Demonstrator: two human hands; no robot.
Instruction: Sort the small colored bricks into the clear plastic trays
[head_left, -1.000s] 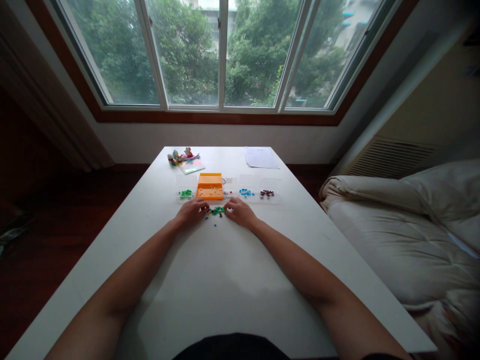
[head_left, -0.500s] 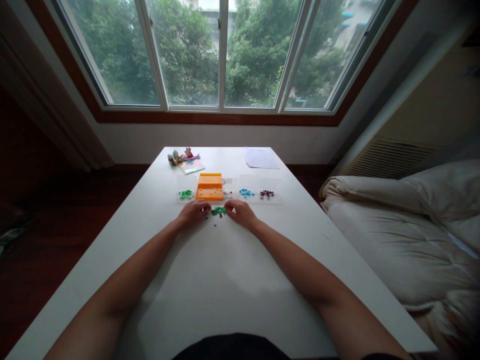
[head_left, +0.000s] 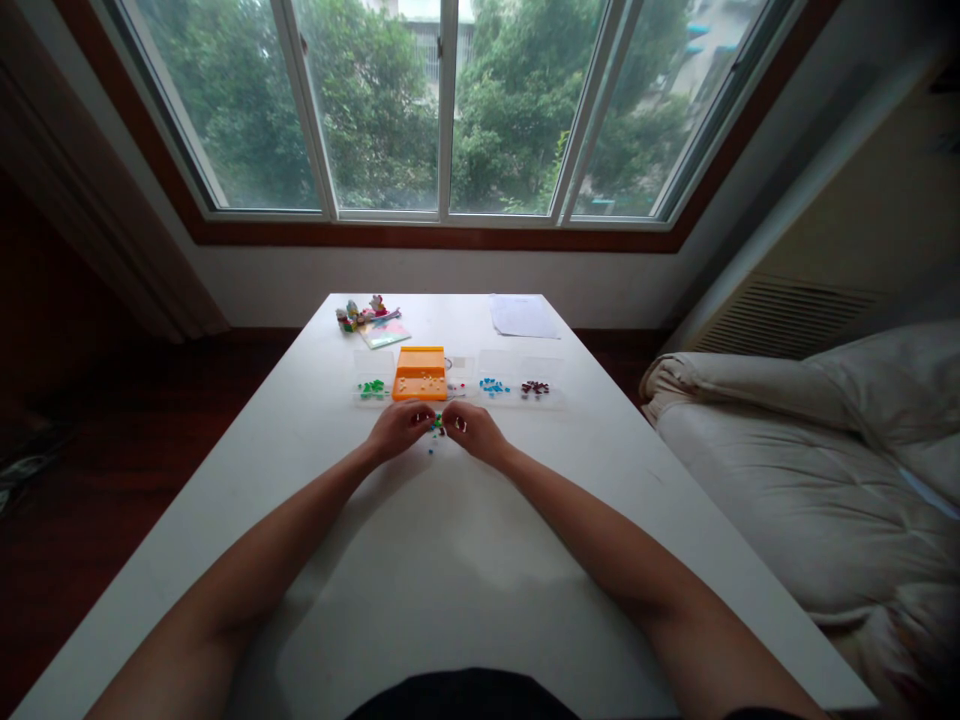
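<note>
both curled over bead pile (head_left: 437, 426): left hand (head_left: 399, 429), right hand (head_left: 472, 431); grasp cannot tell; paper sheet (head_left: 523, 315) print unreadable.

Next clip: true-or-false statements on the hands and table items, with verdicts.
1. The left hand and right hand flank a pile of coloured pieces on the white table. True.
2. The green pieces sit left of the orange tray. True.
3. The orange tray lies nearer the person than the hands. False: it lies beyond them, toward the window.
4. The sheet of paper lies at the table's near edge. False: the sheet of paper lies at the far end.
</note>
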